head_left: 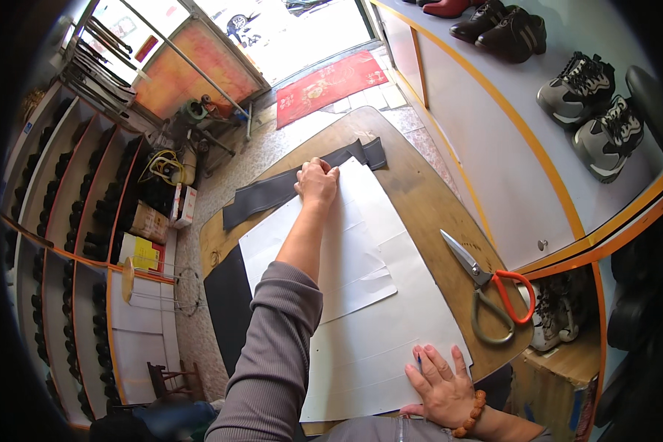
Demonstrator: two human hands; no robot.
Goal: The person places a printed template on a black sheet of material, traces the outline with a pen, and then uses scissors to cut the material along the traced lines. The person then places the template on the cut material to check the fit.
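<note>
White sheet (pixel 376 353) braced at both ends on the wooden surface (pixel 420 199)

It covers the middle of the surface and reaches close to the near edge, with a smaller white sheet (pixel 357 258) lying on top. The step in hand appears to be steadying the two layers: the left hand (pixel 318 181), fingers bunched together, rests at their far end, though whether it pinches the paper I cannot tell; the right hand (pixel 446 387) lies palm down by the sheet's near right corner, fingers apart. Any next move would likely call for keeping both layers flat

For room, bare wood shows toward the far corner and along the right edge, where the scissors (pixel 482 280) lie. A black strip (pixel 269 197) crosses the far left side and black material (pixel 225 313) covers the left edge, so moving leftward looks tighter
</note>
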